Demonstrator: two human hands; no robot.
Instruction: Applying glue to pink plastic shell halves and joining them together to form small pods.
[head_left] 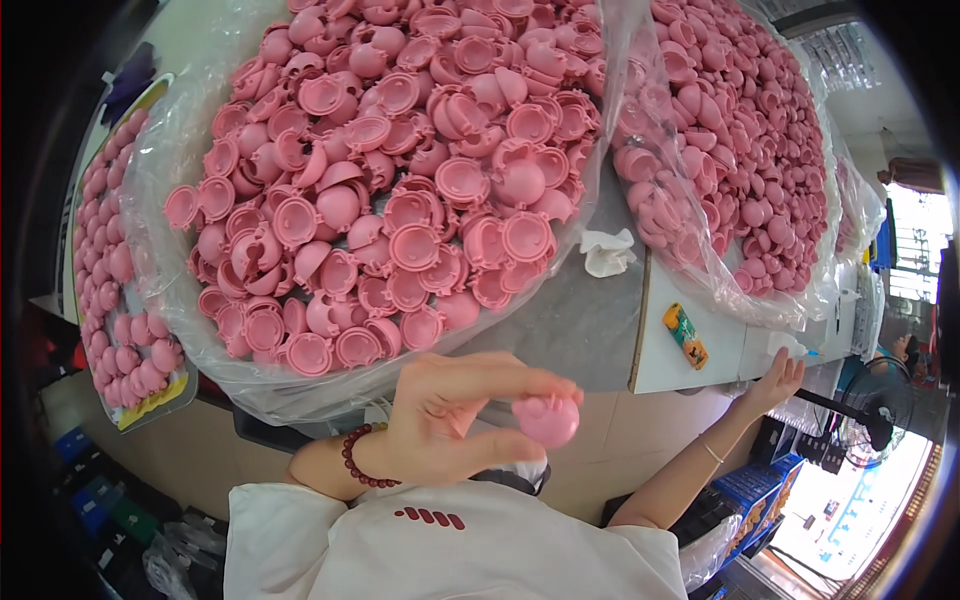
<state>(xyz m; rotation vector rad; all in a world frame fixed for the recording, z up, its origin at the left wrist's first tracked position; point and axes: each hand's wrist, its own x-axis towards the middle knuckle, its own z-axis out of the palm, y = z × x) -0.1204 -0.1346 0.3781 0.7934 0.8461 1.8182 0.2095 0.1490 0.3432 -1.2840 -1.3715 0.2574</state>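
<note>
While the left hand [440,420] pinches a pink plastic shell [547,418] between thumb and fingers [520,380], close to the chest below the table [680,355] edge, the piece looks light, stiff and smooth, best gripped at its rim. The right hand [778,380] rests spread on the table edge, empty. The shell's underside is hidden.

Pink plastic shells [400,170] heaped in clear bags [175,130]; pink shell [547,418] in left hand [450,420]. Dark red bead bracelet [358,457]. White shirt [450,550], red mark. Grey-and-white worktop [660,350]; orange-green packet [686,336].
</note>
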